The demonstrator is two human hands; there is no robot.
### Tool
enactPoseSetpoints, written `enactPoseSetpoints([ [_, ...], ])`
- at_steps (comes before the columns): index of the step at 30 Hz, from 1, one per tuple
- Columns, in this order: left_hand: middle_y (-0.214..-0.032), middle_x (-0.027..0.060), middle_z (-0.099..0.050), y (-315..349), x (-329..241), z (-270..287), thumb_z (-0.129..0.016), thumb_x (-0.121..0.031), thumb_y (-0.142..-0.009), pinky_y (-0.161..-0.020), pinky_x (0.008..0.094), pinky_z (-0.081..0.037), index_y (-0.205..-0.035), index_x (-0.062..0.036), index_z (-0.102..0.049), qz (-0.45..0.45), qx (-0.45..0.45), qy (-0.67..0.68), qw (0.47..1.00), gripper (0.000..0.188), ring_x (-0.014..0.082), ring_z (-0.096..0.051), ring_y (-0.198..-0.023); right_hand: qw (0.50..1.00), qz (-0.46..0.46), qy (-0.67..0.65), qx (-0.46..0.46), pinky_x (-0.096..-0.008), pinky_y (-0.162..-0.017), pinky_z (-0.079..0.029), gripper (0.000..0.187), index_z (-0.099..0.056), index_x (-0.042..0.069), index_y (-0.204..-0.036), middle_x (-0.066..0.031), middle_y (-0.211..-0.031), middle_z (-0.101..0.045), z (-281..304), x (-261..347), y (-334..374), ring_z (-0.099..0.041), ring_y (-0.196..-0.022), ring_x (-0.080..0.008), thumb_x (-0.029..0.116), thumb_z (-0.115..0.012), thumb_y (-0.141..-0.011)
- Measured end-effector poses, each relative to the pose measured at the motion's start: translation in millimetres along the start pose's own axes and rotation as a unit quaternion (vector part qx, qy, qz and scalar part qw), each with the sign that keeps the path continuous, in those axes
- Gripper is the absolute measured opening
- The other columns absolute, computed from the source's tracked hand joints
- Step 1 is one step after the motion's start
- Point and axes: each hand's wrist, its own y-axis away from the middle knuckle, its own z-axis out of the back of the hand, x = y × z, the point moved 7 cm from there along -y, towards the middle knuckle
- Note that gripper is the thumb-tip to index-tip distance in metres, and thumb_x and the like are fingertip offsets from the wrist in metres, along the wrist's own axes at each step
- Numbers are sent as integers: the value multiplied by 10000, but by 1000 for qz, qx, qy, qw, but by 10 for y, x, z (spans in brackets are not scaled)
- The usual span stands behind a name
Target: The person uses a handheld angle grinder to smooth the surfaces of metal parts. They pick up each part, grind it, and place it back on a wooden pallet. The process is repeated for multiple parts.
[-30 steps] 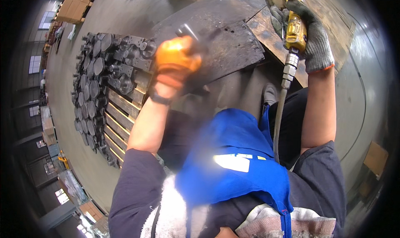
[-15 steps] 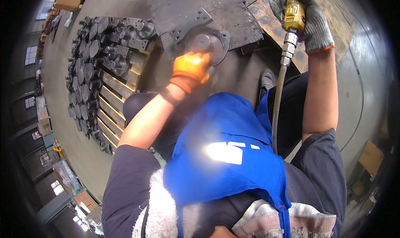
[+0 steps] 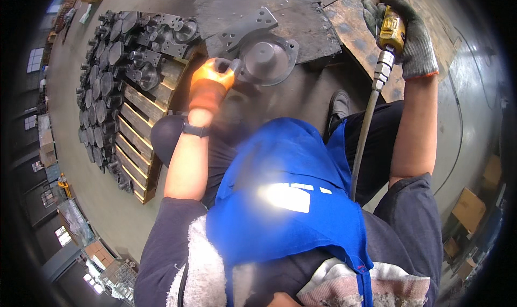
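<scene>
A dark metal part (image 3: 266, 60) lies on the plate-topped bench, its round dished flange toward me and a flat bracket with several holes (image 3: 249, 29) on its far side. My left hand (image 3: 209, 83), in an orange glove, is at the left edge of this part, fingers curled and closed on it. My right hand (image 3: 413, 31), in a grey knit glove, is wrapped round a yellow air grinder (image 3: 392, 31), held up at the right. From the grinder's metal coupling a hose (image 3: 365, 135) runs down past my blue apron. The grinder's far end is partly hidden by the glove.
On the left, a wooden pallet (image 3: 134, 140) bears many similar dark metal parts (image 3: 102, 86). The bench's dark steel plate (image 3: 309, 30) adjoins a stained board (image 3: 353, 43). My shoe (image 3: 339, 105) is beneath its edge. A thin cable (image 3: 461, 118) trails along the right floor.
My left hand has moved left, from over the flange's near side to the part's left edge. My right hand and the grinder have shifted slightly right and nearer. The part stays on the bench.
</scene>
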Motion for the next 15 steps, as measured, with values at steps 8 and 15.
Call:
enactPoseSetpoints([
  [8,-784,102,-736,-408,305,15,-730,-367,-882,-649,319,-552,-935,-32,-718,89,-17,-4,996,339,189,-710,-689,995,-63,-40,-60,-316,-735,-625,297,-667,18,-1159,-106,-940,-716,182,-97,-214,-722,-792,-202,193,-698,-921],
  [15,-973,120,-736,-469,317,179,-628,-382,-980,-491,296,-542,-1034,19,-635,112,-15,326,939,405,213,-704,-612,991,-103,-67,-50,-429,-816,-633,325,-583,-46,-1132,-178,-954,-698,205,-197,-326,-725,-881,-313,177,-688,-919],
])
